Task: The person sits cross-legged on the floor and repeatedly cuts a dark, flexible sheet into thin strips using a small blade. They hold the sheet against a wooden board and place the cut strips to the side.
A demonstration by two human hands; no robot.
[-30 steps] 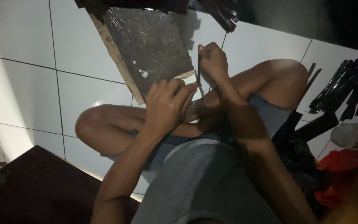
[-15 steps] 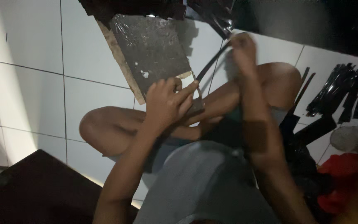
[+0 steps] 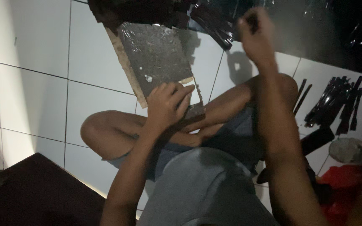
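I sit cross-legged on white floor tiles. A wooden board [image 3: 156, 58] with a dark, speckled top lies slanted from my lap out onto the floor. My left hand [image 3: 168, 104] is on the board's near end, fingers curled down over its edge. Raised high above my right knee, my right hand [image 3: 254, 33] is a blurred fist. A small dark bit of a thin strip shows between its fingers. The rest of the strip is not visible.
Several dark strips [image 3: 336, 104] lie fanned on the tiles at the right. Crumpled black plastic sheet [image 3: 214, 21] covers the floor at the top. A grey round lump [image 3: 350, 150] and something red [image 3: 340, 180] sit at the right, and a dark mat [image 3: 30, 192] lies at the lower left.
My right hand has risen from the board's near end up and away, drawing a thin dark strip with it. My left hand has stayed on the board.
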